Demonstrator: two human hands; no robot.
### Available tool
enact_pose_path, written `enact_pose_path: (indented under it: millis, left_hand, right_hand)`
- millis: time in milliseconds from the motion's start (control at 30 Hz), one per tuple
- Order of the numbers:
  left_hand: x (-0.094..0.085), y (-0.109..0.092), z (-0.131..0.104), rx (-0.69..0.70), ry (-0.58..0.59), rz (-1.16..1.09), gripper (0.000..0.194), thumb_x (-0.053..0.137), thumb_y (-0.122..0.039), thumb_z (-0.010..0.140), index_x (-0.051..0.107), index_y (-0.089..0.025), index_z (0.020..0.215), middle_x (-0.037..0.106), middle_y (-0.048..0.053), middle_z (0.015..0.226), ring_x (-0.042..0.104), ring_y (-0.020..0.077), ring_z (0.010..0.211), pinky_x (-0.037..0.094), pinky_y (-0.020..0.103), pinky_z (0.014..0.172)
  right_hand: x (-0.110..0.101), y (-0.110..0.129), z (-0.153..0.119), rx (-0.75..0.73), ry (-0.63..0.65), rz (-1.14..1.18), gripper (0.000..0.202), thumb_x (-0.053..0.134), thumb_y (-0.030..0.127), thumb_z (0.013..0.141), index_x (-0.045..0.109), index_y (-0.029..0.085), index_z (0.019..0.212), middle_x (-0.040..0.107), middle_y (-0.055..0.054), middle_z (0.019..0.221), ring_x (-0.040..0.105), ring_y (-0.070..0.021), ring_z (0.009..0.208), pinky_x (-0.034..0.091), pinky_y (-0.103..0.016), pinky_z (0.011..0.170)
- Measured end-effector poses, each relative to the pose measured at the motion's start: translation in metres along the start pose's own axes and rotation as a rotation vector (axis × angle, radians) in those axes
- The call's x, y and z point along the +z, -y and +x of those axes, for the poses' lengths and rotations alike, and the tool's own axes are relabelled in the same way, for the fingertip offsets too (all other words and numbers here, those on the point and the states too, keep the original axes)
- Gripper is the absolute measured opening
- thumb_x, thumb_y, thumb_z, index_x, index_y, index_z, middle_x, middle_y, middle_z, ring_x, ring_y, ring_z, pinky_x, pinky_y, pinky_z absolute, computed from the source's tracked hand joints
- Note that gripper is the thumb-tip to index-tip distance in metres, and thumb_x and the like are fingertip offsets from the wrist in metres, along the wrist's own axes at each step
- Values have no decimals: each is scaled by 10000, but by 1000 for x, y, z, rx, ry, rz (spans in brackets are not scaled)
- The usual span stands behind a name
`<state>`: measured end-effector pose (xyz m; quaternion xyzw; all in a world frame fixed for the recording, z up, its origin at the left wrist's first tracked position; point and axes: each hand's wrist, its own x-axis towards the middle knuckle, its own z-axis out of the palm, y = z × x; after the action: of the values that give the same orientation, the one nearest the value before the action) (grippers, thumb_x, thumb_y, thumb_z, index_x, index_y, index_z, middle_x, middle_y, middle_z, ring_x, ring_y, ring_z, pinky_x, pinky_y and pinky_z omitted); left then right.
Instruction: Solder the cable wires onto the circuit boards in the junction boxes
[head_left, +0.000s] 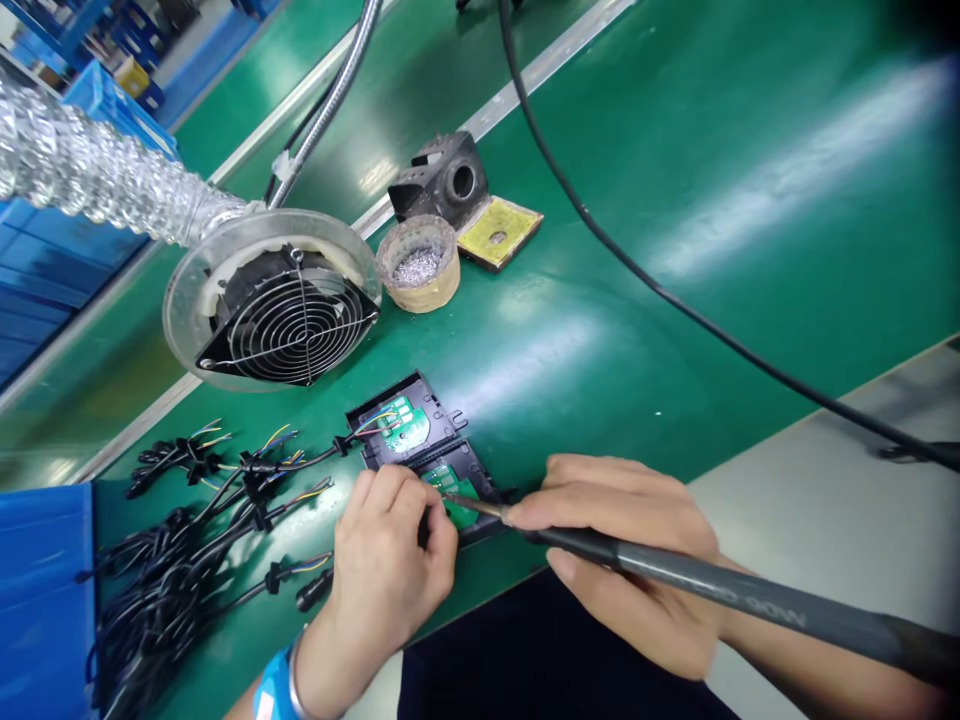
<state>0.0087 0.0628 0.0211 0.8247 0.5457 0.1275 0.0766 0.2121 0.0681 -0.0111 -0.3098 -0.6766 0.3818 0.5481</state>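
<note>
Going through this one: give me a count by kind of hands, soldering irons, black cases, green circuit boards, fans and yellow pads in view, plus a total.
Left hand and right hand: 2
Soldering iron: 1
Black cases: 2
Green circuit boards: 2
Fan: 1
Yellow pad: 1
Total: 9

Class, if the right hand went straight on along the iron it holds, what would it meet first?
With the iron leading, the right hand would probably meet the nearer board first, the left hand close beyond; depth is unclear at the tip.
</note>
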Motion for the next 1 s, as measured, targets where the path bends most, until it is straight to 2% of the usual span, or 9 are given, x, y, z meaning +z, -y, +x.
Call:
enact_pose_path:
  millis: [333,667,1000]
  left_hand:
    - [1,2,-3,-19,-7,-23,94,562,-150,850,619,-179,782,622,36,793,546,184,742,432,313,670]
    - [4,2,-3,-26,-22,-9,80,573,-162,852,625,-189,797,626,29,798,563,178,742,442,304,663]
    - [2,1,-3,-21,-20,-5,78,575,-156,852,622,-187,797,622,30,798,564,180,742,445,303,660]
  right_hand:
    - [-3,3,4,24,34,-24,279,503,63,745,675,130,955,566,-15,616,483,-109,533,395,-242,480]
    - [-2,2,2,58,9,-23,300,499,73,751,678,163,974,555,-5,607,471,-119,522,371,-259,470]
    - [-5,1,2,52,6,-17,284,506,69,745,681,146,955,574,-10,623,493,-109,518,382,-247,468]
